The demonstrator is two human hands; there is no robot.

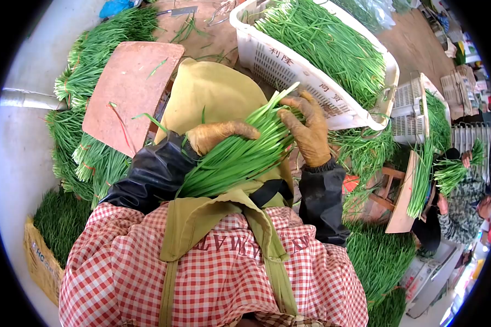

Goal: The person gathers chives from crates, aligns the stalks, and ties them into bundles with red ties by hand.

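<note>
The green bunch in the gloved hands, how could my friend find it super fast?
Find the big white basket near the top. Just below and left, between the left hand and right hand in brown gloves, is the green bunch, pale ends toward the basket. Unlike the piled bundles at left, it's held.
</note>
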